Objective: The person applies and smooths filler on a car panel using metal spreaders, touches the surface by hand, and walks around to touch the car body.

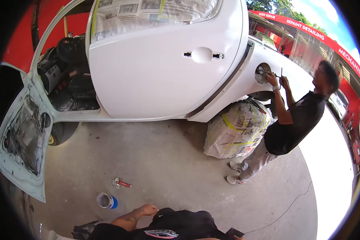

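My left hand is at the lower edge, its fingers curled in beside my dark clothing. Nothing shows in it. Only a little of my right hand comes into view at the bottom, fingers against a small dark flat object whose kind I cannot make out. On the floor ahead of my left hand stand an open can with a blue side and a red-handled tool with a pale round head. Both are apart from my hands.
A white vehicle body fills the far side, with a papered window, an open front door and a newspaper-wrapped wheel. At right a person holds a thin tool at its round side opening. A thin cable crosses the floor.
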`<state>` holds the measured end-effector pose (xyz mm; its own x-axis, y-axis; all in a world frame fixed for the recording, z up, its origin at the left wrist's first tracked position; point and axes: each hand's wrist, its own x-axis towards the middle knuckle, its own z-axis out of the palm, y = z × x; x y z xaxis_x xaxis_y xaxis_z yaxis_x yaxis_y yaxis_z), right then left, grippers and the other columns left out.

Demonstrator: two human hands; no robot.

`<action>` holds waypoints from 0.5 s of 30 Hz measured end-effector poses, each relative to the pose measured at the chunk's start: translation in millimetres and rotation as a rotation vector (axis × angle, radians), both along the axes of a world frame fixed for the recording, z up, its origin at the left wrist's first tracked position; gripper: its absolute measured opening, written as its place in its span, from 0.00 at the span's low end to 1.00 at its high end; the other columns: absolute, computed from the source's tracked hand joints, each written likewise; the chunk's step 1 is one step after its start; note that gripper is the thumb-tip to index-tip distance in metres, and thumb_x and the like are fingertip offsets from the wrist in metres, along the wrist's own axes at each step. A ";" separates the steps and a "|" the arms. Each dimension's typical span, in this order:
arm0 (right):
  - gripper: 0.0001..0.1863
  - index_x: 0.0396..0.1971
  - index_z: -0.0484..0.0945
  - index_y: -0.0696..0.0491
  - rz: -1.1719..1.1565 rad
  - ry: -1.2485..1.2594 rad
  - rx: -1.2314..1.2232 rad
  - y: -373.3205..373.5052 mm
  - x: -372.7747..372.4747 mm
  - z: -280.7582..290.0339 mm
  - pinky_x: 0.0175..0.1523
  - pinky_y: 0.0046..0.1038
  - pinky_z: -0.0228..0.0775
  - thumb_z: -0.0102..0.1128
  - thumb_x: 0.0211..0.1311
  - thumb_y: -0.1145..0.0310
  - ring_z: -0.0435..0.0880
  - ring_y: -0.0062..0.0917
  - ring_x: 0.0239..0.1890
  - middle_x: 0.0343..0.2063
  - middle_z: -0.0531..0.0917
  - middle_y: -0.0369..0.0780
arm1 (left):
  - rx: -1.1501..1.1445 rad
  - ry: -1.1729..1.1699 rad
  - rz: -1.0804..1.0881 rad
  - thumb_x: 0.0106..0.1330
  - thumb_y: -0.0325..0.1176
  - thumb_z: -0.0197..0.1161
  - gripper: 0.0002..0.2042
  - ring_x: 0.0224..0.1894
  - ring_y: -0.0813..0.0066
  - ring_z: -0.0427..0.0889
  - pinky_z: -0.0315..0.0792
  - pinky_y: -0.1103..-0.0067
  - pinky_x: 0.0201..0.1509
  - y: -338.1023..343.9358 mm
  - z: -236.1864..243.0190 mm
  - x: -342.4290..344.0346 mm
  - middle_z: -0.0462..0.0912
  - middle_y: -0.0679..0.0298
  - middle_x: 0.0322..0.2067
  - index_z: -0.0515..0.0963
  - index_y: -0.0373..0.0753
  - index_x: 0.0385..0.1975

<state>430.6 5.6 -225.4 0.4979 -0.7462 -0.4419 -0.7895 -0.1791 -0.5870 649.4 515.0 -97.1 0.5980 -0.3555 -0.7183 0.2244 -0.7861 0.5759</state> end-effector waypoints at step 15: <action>0.24 0.38 0.80 0.58 1.092 0.197 -0.138 26.8 375.1 45.1 0.49 0.41 0.73 0.64 0.50 0.52 0.81 0.44 0.45 0.39 0.82 0.51 | 0.026 0.148 1.202 0.66 0.47 0.52 0.21 0.36 0.57 0.83 0.73 0.68 0.42 59.9 -77.2 -99.4 0.83 0.53 0.33 0.77 0.33 0.42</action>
